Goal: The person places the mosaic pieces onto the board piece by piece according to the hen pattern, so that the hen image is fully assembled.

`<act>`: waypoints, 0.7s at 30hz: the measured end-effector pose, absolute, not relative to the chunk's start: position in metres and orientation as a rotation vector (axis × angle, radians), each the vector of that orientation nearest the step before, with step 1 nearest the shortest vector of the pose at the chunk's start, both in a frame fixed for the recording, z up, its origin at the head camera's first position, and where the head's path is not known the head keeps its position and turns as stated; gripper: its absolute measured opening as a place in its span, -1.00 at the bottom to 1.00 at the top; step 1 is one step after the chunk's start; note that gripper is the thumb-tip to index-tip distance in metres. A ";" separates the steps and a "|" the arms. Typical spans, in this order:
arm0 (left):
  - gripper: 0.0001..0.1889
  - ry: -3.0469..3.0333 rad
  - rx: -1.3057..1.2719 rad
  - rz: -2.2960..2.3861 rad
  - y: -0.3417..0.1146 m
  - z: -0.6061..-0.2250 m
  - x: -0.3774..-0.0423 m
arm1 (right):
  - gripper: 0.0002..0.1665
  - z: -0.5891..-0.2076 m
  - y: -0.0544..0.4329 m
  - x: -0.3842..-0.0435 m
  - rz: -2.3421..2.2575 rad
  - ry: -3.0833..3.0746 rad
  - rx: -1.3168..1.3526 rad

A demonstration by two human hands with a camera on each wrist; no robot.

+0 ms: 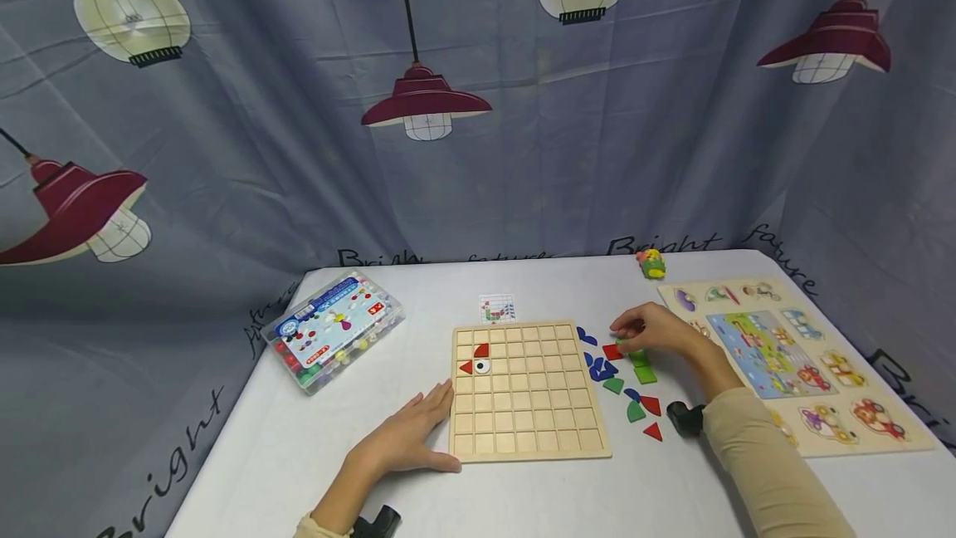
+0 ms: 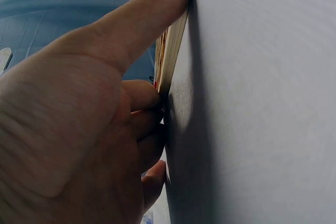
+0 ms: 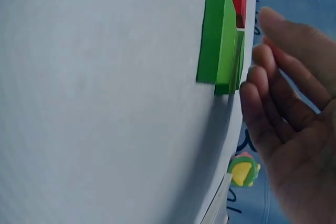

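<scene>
A wooden grid board (image 1: 530,422) lies on the table. It bears a red curved-edge piece (image 1: 481,350), a red triangle (image 1: 466,368) and a white round piece with a black dot (image 1: 482,366). My left hand (image 1: 407,437) rests against the board's left side, its thumb at the near corner; in the left wrist view, fingers and thumb touch the board's edge (image 2: 170,56). Over the loose pieces right of the board hovers my right hand (image 1: 657,329), fingers loosely bent, nothing visible in them. Beside those fingers are green square pieces (image 1: 645,374) and a red square (image 1: 612,352).
Several blue pieces (image 1: 602,370), green pieces (image 1: 636,412) and red pieces (image 1: 653,432) lie along the board's right side. A small pattern card (image 1: 496,308) sits behind the board. Further out are a clear plastic case (image 1: 336,326), a picture puzzle (image 1: 859,430) and a small toy (image 1: 651,264).
</scene>
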State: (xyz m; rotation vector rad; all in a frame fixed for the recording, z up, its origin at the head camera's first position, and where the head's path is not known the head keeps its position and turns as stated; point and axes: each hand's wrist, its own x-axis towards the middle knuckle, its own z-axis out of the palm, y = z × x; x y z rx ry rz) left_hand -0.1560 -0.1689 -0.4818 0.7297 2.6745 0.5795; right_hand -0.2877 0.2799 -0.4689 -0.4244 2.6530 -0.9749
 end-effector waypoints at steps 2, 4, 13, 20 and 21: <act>0.21 2.671 0.726 0.577 -0.169 -0.483 -0.156 | -0.56 -0.470 0.282 -0.288 -0.955 2.666 -0.401; 0.20 2.667 0.724 0.583 -0.169 -0.482 -0.155 | -0.56 -0.471 0.284 -0.288 -0.937 2.679 -0.385; 0.20 2.671 0.724 0.569 -0.168 -0.479 -0.156 | -0.54 -0.474 0.290 -0.288 -0.923 2.710 -0.347; 0.21 2.678 0.726 0.570 -0.168 -0.480 -0.155 | -0.60 -0.478 0.295 -0.294 -0.932 2.698 -0.362; 0.21 2.678 0.724 0.569 -0.168 -0.480 -0.155 | -0.60 -0.478 0.296 -0.295 -0.930 2.695 -0.365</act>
